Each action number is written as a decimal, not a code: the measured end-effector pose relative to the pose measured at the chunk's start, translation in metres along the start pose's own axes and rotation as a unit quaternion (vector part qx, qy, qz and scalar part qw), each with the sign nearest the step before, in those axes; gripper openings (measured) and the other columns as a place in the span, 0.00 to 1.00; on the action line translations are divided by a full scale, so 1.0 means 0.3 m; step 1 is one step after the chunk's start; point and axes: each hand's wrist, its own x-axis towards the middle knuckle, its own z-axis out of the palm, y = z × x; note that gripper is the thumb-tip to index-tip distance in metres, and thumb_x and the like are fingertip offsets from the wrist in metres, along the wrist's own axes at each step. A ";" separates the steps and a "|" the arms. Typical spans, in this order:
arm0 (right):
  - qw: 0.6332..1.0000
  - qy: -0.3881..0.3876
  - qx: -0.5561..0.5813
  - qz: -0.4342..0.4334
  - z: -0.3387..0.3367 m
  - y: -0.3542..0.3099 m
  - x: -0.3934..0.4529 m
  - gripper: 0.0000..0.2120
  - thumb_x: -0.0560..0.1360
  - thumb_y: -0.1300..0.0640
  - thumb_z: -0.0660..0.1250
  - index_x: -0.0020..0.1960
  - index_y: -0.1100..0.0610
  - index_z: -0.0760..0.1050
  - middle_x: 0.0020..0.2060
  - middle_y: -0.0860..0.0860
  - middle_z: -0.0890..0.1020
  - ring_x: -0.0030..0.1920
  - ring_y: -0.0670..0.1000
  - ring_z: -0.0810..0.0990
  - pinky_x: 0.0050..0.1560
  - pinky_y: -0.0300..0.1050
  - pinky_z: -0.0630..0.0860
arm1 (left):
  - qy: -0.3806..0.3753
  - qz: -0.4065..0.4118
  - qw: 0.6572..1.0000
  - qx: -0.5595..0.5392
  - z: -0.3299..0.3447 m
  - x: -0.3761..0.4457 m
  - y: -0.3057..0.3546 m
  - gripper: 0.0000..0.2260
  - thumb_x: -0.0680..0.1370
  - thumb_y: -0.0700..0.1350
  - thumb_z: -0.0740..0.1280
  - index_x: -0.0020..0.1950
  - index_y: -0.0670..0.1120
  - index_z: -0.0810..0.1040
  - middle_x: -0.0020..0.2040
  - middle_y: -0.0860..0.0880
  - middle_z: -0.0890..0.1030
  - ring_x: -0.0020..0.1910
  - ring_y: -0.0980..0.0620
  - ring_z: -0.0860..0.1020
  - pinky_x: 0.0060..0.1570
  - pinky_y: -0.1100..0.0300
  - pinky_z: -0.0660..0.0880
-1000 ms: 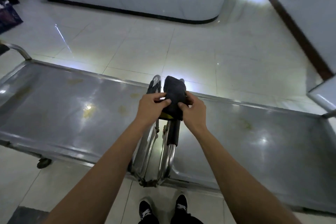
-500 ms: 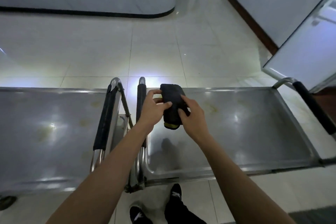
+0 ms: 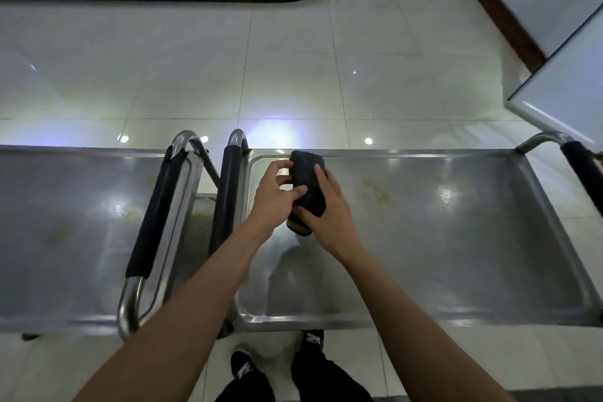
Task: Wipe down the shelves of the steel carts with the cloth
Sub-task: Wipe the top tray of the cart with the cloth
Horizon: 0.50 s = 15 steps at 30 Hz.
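Head view, looking down. Two steel carts stand side by side on a pale tiled floor (image 3: 293, 75), their push handles adjacent at centre-left. The right cart's top shelf (image 3: 440, 254) is a shallow steel tray with a raised rim and rounded corners; the left cart's top shelf (image 3: 65, 222) lies level with it. Both surfaces carry faint yellowish stains, one on the right shelf (image 3: 375, 192) just beyond the hands and one on the left shelf (image 3: 129, 210) near a glare spot.

The cloth (image 3: 308, 183), dark and folded into a compact oblong with a yellow edge at its near end, is held above the far left part of the right cart's shelf; it appears to be off the steel, though the view does not settle this. The left hand (image 3: 277, 196) grips its left side, thumb and fingers curled onto the fabric. The right hand (image 3: 328, 219) grips its right side from below, with a fingertip on the upper face. The two hands are together, both clamped on the cloth.

The left cart's handle (image 3: 156, 222) and the right cart's handle (image 3: 228, 192) each carry a black foam sleeve. A third black-sleeved handle (image 3: 580, 170) rises at the right cart's far right end. Black shoes (image 3: 244, 369) stand on the floor below the shelf's near rim.
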 end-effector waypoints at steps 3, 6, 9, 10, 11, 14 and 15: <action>1.000 0.005 -0.006 0.005 0.027 0.032 0.029 0.38 0.77 0.56 0.71 0.81 0.49 0.55 0.77 0.49 0.63 0.72 0.50 0.68 0.67 0.29 0.64 | 0.010 -0.020 1.000 -0.003 0.013 0.011 -0.028 0.21 0.78 0.37 0.71 0.67 0.53 0.71 0.57 0.52 0.81 0.54 0.58 0.80 0.49 0.61 0.82; 1.000 0.011 0.008 0.023 0.066 0.056 0.046 0.36 0.76 0.58 0.71 0.80 0.49 0.58 0.75 0.50 0.67 0.70 0.50 0.70 0.57 0.16 0.59 | 0.013 -0.025 1.000 0.002 0.008 0.024 -0.053 0.20 0.79 0.37 0.69 0.67 0.53 0.72 0.57 0.52 0.81 0.52 0.62 0.80 0.47 0.64 0.81; 0.998 0.028 0.042 0.038 0.097 0.083 0.066 0.35 0.76 0.61 0.71 0.79 0.51 0.61 0.74 0.51 0.70 0.69 0.51 0.71 0.57 0.16 0.61 | -0.015 -0.002 0.998 0.063 -0.022 0.046 -0.069 0.17 0.81 0.41 0.67 0.68 0.54 0.73 0.58 0.54 0.80 0.53 0.62 0.79 0.56 0.60 0.80; 0.997 0.032 0.048 0.044 0.107 0.088 0.077 0.35 0.76 0.61 0.70 0.79 0.51 0.61 0.74 0.51 0.70 0.69 0.50 0.71 0.57 0.18 0.62 | -0.019 0.018 0.993 0.113 -0.041 0.059 -0.077 0.16 0.82 0.42 0.66 0.68 0.54 0.74 0.58 0.55 0.80 0.55 0.61 0.79 0.59 0.60 0.78; 0.997 0.034 0.049 0.052 0.117 0.092 0.091 0.35 0.76 0.61 0.70 0.79 0.51 0.61 0.74 0.50 0.70 0.69 0.50 0.71 0.58 0.19 0.62 | -0.021 0.041 0.985 0.169 -0.064 0.072 -0.085 0.15 0.82 0.44 0.65 0.68 0.53 0.76 0.59 0.56 0.80 0.57 0.60 0.78 0.62 0.60 0.76; 0.995 0.042 0.060 0.067 0.152 0.095 0.142 0.34 0.77 0.61 0.69 0.79 0.51 0.61 0.73 0.50 0.70 0.68 0.47 0.71 0.61 0.22 0.64 | -0.008 0.135 0.936 0.326 -0.148 0.120 -0.113 0.14 0.82 0.46 0.64 0.67 0.52 0.77 0.64 0.54 0.79 0.64 0.55 0.74 0.67 0.55 0.70; 0.995 0.044 0.064 0.068 0.164 0.091 0.165 0.34 0.77 0.61 0.69 0.79 0.52 0.61 0.73 0.50 0.70 0.68 0.47 0.71 0.63 0.25 0.66 | 0.005 0.165 0.913 0.372 -0.176 0.141 -0.119 0.13 0.82 0.46 0.64 0.66 0.51 0.78 0.64 0.53 0.79 0.65 0.53 0.73 0.68 0.52 0.70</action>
